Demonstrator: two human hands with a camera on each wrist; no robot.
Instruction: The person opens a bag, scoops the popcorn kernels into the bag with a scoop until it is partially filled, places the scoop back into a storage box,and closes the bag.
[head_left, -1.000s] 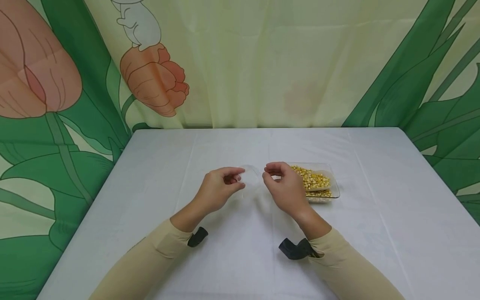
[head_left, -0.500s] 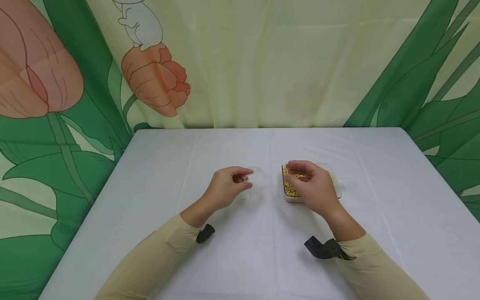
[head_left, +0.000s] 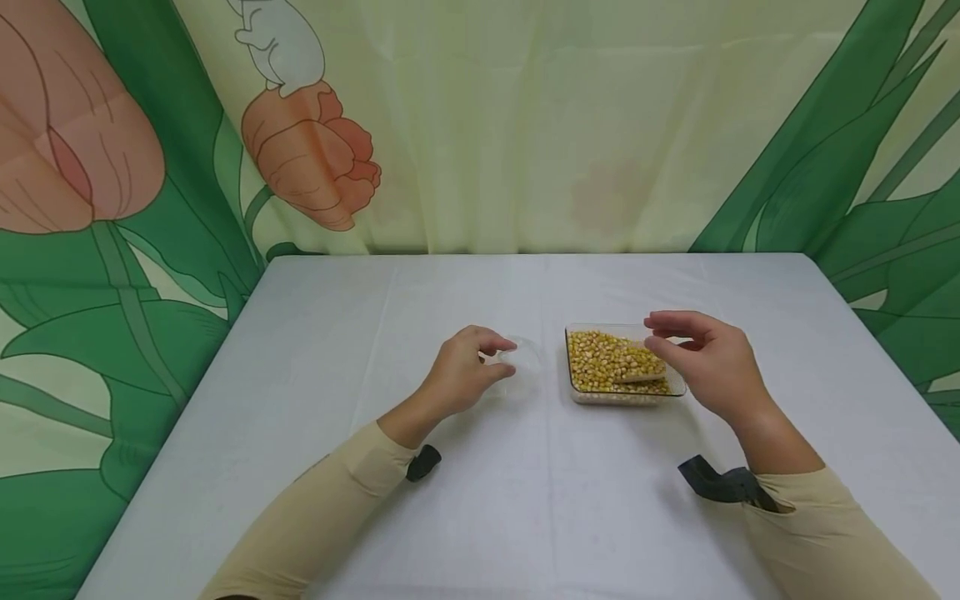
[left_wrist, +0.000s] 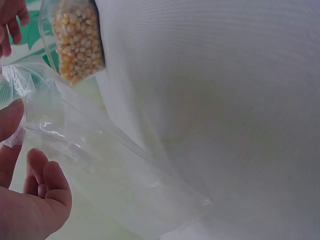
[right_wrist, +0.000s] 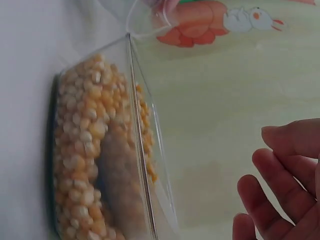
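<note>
Short of the far edge of the tabletop (head_left: 337,333), left grip (head_left: 467,371) pinches clear bag (left_wrist: 110,155) beside corn dish (head_left: 615,400), right grip (head_left: 708,362) loose, empty; reads as bag-holding step, next likely calls for taking apparent scoop (head_left: 642,378).

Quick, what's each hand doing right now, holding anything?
Left hand: holding a clear plastic bag.
Right hand: open, holding nothing, near the corn container.
</note>
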